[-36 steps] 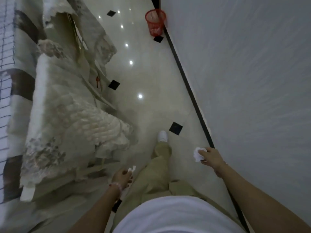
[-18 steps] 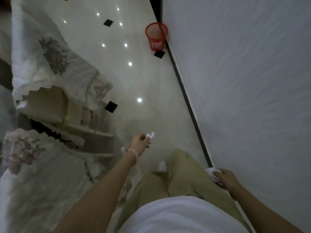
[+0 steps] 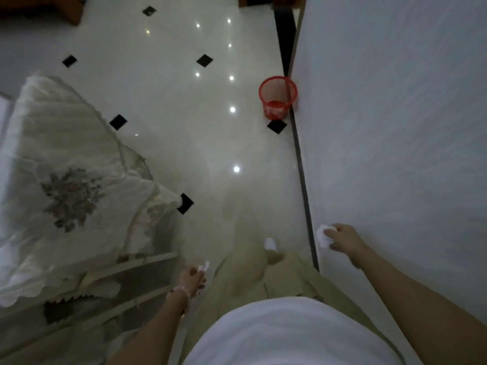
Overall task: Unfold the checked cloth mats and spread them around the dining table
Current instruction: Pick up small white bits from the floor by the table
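White tiled floor (image 3: 184,114) below, left hand (image 3: 191,279) pinches a small white scrap (image 3: 204,266); right hand (image 3: 344,239) grips crumpled tissue (image 3: 323,235).

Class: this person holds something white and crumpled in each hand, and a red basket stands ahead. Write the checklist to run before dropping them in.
1. Left hand has a grip on the white scrap: ok.
2. Right hand has a grip on the white wad: ok.
3. Red basket upright, mouth open: ok.
4. Floor up to the basket free of obstacles: ok.
5. Basket within arm's reach: not ok, it stands well ahead.
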